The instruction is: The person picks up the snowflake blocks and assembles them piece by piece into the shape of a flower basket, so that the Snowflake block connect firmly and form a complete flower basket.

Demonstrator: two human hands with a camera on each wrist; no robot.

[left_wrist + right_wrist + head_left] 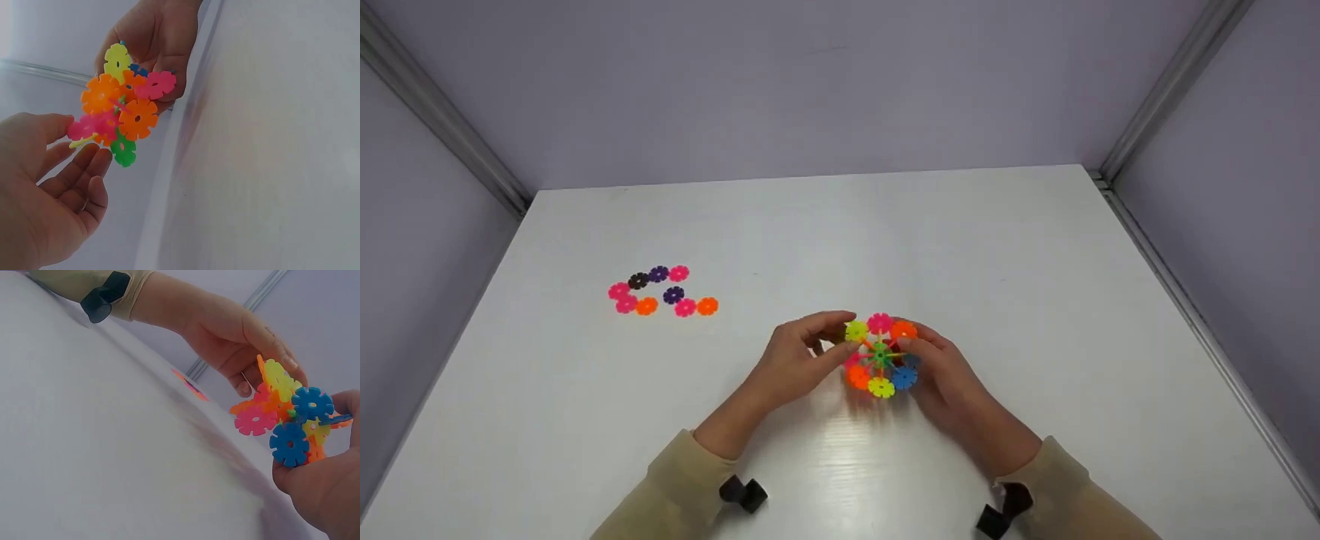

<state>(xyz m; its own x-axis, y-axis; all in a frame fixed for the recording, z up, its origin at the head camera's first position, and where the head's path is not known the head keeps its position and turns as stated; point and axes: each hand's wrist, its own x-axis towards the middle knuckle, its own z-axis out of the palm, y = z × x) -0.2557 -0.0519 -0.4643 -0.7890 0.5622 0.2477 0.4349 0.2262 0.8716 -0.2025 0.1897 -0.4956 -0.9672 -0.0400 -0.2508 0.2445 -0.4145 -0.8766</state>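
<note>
A ball-like cluster of interlocking snowflake discs point(880, 355) in pink, orange, yellow, blue and green is held up between both hands. Discs fan out around a green centre piece. My left hand point(799, 360) pinches the cluster at its left edge, thumb and forefinger at the yellow disc point(856, 331). On the other side my right hand point(949, 371) grips it, the thumb over the orange disc point(904, 330) and the fingers partly hidden behind. From the right wrist, blue discs point(290, 444) show close to the right palm.
Several loose snowflake discs point(646, 306), pink, orange, purple and dark, lie flat on the white table point(570, 420) to the left of the hands. Walls point(825, 90) enclose the table at the back and sides. Black wrist mounts point(743, 494) stick out from the sleeves.
</note>
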